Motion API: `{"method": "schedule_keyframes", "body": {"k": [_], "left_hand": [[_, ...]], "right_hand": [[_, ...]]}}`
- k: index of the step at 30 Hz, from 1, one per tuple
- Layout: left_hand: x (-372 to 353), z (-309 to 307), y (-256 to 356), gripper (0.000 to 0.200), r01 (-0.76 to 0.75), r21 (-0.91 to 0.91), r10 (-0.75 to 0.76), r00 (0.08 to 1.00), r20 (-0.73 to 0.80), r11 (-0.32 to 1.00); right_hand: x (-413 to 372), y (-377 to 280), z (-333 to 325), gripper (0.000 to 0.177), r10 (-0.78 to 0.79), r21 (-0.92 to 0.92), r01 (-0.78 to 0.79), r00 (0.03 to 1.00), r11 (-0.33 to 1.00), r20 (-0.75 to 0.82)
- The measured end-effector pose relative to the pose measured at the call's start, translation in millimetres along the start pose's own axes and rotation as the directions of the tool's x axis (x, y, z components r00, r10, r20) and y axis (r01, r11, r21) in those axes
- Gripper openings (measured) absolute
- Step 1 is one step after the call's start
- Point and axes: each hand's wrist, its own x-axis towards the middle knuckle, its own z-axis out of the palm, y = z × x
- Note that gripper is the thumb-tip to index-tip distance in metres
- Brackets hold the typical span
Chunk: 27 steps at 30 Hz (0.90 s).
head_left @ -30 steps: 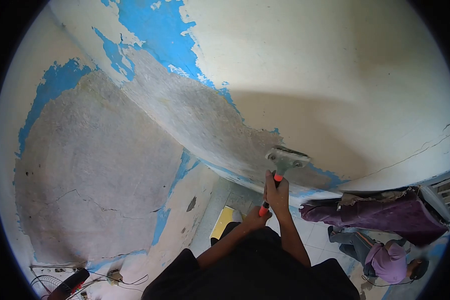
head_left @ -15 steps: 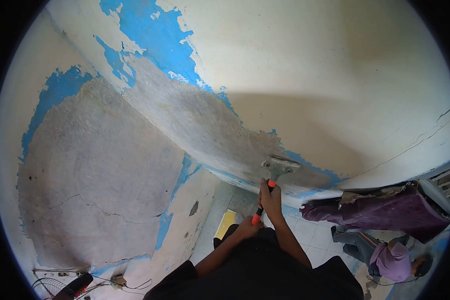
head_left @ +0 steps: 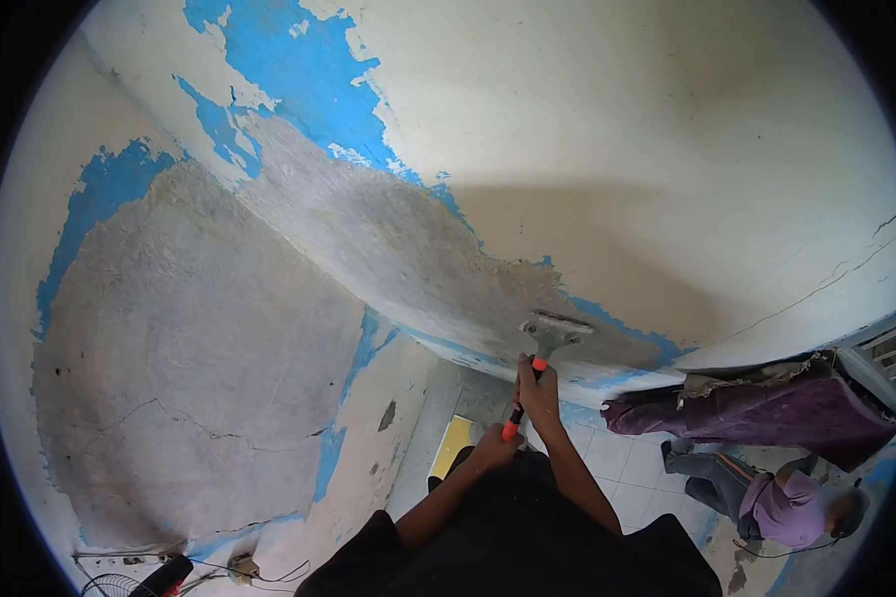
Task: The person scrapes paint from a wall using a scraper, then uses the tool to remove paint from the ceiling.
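Observation:
A long-handled scraper [head_left: 551, 336] with a wide flat blade and a black and orange handle is held in front of me. Its blade rests at the bare grey patch [head_left: 398, 224] low on the wall, close to the ragged edge of blue paint. My right hand [head_left: 538, 390] wraps round the upper handle, just below the scraper's head. Lower down, my left hand [head_left: 496, 448] is closed round the handle's bottom end. Both hands' fingers are partly hidden by the grip.
Purple cloth [head_left: 767, 413] covers something along the wall at right. Beyond it a person in a purple shirt [head_left: 782, 507] is on the tiled floor [head_left: 617, 468]. A yellow board [head_left: 453, 446] lies by my feet. A fan [head_left: 119, 585] and loose cables stand at lower left.
The view has shifted slightly. The scraper and both hands stay in nearly the same place on the wall. The other person's head and arm have moved a little.

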Motion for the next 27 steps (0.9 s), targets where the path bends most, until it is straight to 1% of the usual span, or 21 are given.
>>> {"method": "schedule_keyframes", "body": {"k": [1,4,7,8,10,13,16,18,19,22,25,27], "left_hand": [[-4.4,1.6,3.9,0.037,-0.026,0.011,0.026,1.0,-0.015,1.0],[-4.3,-4.0,-2.6,0.037,-0.032,-0.012,0.032,0.999,0.039,0.999],[1.5,4.2,-16.3,0.036,0.05,-0.077,-0.044,0.995,0.086,0.996],[-0.1,5.7,-19.4,0.035,0.042,-0.081,-0.036,0.997,0.075,0.996],[0.2,3.1,-2.3,0.034,0.002,-0.087,0.003,0.999,0.053,0.996],[-11.8,-12.0,18.5,0.032,0.016,-0.065,-0.007,0.991,0.134,0.998],[-4.7,-4.6,-8.7,0.032,-0.089,-0.091,0.101,0.986,0.131,0.992],[-1.0,-3.0,-8.7,0.033,-0.002,-0.097,0.012,0.994,0.104,0.995],[3.6,-6.1,2.6,0.034,0.031,-0.098,-0.022,0.996,0.091,0.995],[-6.6,-22.8,32.3,0.036,-0.046,0.05,0.046,0.999,0.008,0.998],[-15.0,-32.1,13.9,0.037,-0.092,0.073,0.089,0.995,0.038,0.993],[0.4,-26.7,0.4,0.037,-0.07,0.105,0.076,0.996,-0.051,0.992]], "right_hand": [[-5.8,-10.4,-0.5,0.039,-0.009,-0.014,0.009,1.0,1.0,0.007],[-10.6,-22.9,2.1,0.038,0.013,0.077,-0.016,0.999,0.997,0.042],[-2.0,8.9,2.1,0.038,-0.043,-0.076,0.043,0.999,0.996,0.001],[-4.3,13.7,1.3,0.038,-0.025,-0.061,0.025,1.0,0.998,0.005],[-0.6,3.6,2.0,0.037,-0.012,-0.035,0.012,1.0,0.999,0.007],[-11.8,-30.2,4.6,0.036,0.007,0.041,-0.01,0.997,0.999,0.073],[-10.1,-17.1,6.4,0.037,-0.02,-0.024,0.021,1.0,1.0,0.024],[-1.8,5.5,5.0,0.037,-0.013,-0.035,0.014,1.0,0.999,0.021],[1.8,3.3,6.1,0.037,-0.021,-0.041,0.021,1.0,0.999,0.017],[-7.0,-33.1,11.5,0.037,0.003,0.07,-0.006,0.999,0.998,0.047],[-12.4,-32.5,14.5,0.037,-0.007,0.065,0.003,0.997,0.998,0.07],[-1.7,-11.7,11.8,0.037,-0.016,0.069,0.01,0.997,0.998,0.078]]}}
